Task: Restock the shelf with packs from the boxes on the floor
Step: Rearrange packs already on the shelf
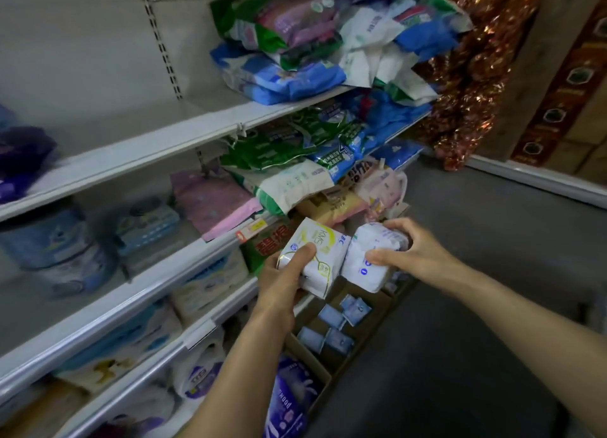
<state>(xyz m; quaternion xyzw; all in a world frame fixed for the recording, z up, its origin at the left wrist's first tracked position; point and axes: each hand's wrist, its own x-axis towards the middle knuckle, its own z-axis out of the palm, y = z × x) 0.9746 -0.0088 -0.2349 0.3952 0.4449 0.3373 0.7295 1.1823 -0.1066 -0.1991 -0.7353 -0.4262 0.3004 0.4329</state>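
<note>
My left hand (285, 275) grips a white pack with yellow-green print (320, 247), thumb across its front. My right hand (407, 250) holds a second white pack with blue print (369, 258), fingers curled over its top and thumb on its face. Both packs hang side by side, touching, above an open cardboard box (371, 319) on the floor that holds several small blue packs (335, 329). The white shelf unit (170, 135) stands to the left, with a bare stretch on its upper board.
Piles of green, blue and white packs (295, 43) crowd the right end of the shelves. Pink packs (213, 198) and blue tubs (56, 240) sit lower down. A purple pack (289, 401) stands in a nearer box. Grey floor (476, 322) lies to the right, shiny wrapped goods (469, 76) behind.
</note>
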